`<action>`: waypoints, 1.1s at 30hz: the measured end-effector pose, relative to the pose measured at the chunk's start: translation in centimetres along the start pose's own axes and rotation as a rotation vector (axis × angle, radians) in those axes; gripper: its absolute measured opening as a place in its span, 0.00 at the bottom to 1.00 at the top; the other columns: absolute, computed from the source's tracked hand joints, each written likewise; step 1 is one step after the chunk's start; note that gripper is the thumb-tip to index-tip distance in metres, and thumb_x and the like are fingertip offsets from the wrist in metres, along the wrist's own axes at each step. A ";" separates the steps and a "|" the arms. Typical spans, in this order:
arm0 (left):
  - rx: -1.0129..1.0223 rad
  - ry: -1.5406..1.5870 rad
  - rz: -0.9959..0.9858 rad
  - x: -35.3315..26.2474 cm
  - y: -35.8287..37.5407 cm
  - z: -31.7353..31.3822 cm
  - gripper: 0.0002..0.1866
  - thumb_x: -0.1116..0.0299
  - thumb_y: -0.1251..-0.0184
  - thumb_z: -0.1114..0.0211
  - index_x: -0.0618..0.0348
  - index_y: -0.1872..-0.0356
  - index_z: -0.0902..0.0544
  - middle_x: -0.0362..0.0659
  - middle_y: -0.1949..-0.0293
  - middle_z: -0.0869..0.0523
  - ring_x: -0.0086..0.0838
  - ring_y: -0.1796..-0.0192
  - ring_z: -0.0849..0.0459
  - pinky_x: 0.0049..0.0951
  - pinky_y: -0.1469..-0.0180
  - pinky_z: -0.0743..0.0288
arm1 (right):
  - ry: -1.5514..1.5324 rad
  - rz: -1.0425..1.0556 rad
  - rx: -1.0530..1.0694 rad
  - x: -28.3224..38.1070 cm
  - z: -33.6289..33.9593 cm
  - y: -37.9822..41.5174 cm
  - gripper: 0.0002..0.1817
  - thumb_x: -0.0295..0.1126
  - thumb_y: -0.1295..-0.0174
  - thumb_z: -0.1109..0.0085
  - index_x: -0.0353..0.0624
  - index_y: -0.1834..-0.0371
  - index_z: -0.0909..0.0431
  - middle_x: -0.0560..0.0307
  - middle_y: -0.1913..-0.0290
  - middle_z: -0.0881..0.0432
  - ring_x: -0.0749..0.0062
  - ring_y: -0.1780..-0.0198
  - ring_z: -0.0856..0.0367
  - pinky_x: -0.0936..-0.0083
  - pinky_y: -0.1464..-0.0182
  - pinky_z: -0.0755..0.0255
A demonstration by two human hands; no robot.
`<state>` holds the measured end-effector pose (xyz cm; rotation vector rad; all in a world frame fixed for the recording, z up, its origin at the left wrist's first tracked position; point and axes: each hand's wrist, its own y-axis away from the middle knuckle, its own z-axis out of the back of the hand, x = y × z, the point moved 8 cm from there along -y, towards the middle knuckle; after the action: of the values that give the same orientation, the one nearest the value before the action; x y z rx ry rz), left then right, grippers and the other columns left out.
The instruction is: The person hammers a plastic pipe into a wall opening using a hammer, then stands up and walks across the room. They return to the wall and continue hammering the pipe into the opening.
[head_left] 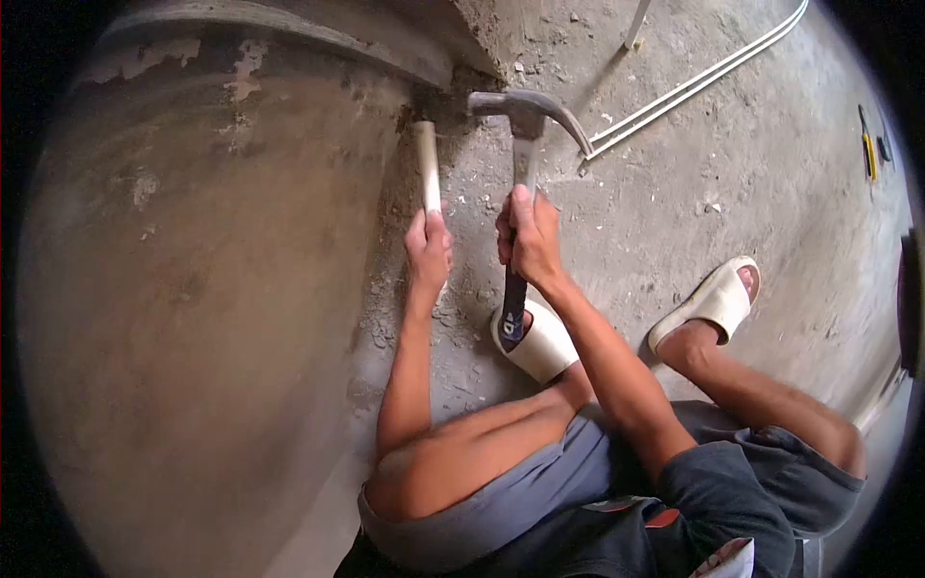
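Observation:
My right hand (535,231) is wrapped around the handle of a claw hammer (527,120). The hammer's metal head is at the top, its curved claw pointing right, and the black grip runs down below my fist. To the left, my left hand (429,252) grips a pale cylindrical rod (428,166), which stands up out of the fist along the wall's base. The rod's lower end is hidden by my fingers. A gap separates the hammer head from the rod's top.
A stained wall (212,270) rises on the left. Rubble and dust lie on the concrete floor (617,231). Two thin white pipes (699,79) stretch across the upper right. A yellow-and-black tool (869,154) lies far right. My sandalled feet (547,347) are below my hands.

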<state>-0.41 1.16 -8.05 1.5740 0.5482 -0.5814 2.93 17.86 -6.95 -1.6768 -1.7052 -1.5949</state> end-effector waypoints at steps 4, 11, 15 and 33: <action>-0.154 -0.897 -0.654 -4.0 1.2 0.8 0.22 0.57 0.26 0.54 0.65 0.45 0.27 0.50 0.68 0.20 0.40 0.65 0.20 0.36 0.57 0.28 | 0.035 0.036 -0.063 -1.1 1.3 -0.3 0.27 0.56 0.32 0.59 0.41 0.73 0.34 0.60 0.85 0.34 0.75 0.91 0.36 0.77 0.89 0.40; -0.258 -1.306 -0.537 -6.9 -0.6 0.1 0.21 0.59 0.29 0.52 0.55 0.38 0.31 0.65 0.65 0.19 0.60 0.61 0.20 0.54 0.61 0.28 | -0.067 0.018 -0.068 -3.0 -0.5 -1.4 0.25 0.53 0.29 0.64 0.39 0.68 0.34 0.60 0.86 0.33 0.75 0.90 0.35 0.77 0.87 0.40; -0.300 -1.446 -0.379 -7.4 -1.5 -0.2 0.21 0.58 0.30 0.51 0.47 0.37 0.31 0.62 0.58 0.19 0.60 0.58 0.20 0.52 0.57 0.26 | -0.040 0.006 -0.043 -3.9 -1.1 -1.8 0.25 0.53 0.29 0.63 0.39 0.64 0.34 0.58 0.84 0.32 0.75 0.89 0.35 0.77 0.87 0.38; -0.301 -1.586 -0.337 -7.0 -2.3 -1.0 0.24 0.59 0.30 0.50 0.45 0.33 0.36 0.60 0.70 0.17 0.55 0.64 0.17 0.52 0.63 0.26 | -0.343 0.017 -0.280 -4.5 -2.1 -1.0 0.23 0.53 0.29 0.62 0.42 0.67 0.36 0.59 0.84 0.34 0.75 0.89 0.34 0.73 0.87 0.34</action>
<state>-7.16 2.30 -5.11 0.3780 -0.3357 -1.6376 2.45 14.02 -10.28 -2.2040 -1.6661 -1.6788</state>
